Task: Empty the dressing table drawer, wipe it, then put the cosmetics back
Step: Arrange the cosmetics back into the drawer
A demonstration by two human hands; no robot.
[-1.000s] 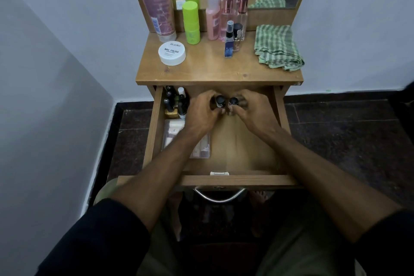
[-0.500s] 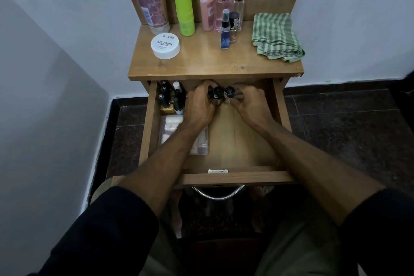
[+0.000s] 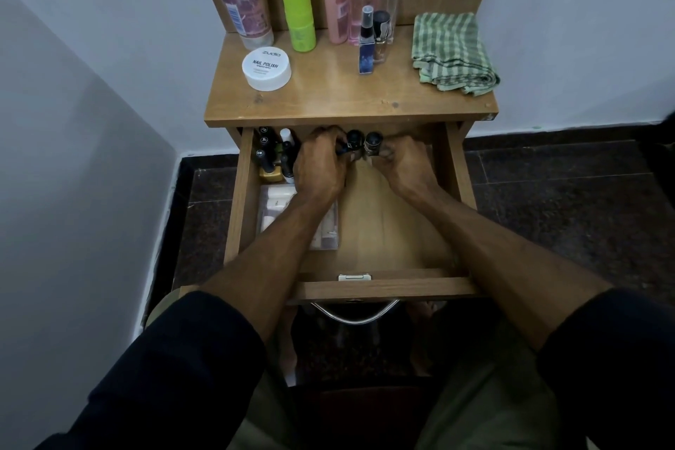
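Two bare hands reach into the pulled-out wooden drawer (image 3: 456,172) of the small wooden dressing table (image 3: 350,99). We see the left hand (image 3: 321,166) curled around a small dark-capped bottle (image 3: 352,142) at the drawer's far edge, and the right hand (image 3: 403,166) curled around a second small dark-capped bottle (image 3: 373,142) just beside it, the two bottles almost touching. We note a cluster of small dark nail-polish bottles (image 3: 270,157) standing in the far left corner of the drawer, with a clear flat packet of pale items (image 3: 277,208) lying nearer along the left side. On the tabletop stand a white round nail-polish jar (image 3: 266,68), a lime-green cylindrical bottle (image 3: 299,11), a pink bottle (image 3: 336,7) and, at far right, a folded green checked cloth (image 3: 453,51).
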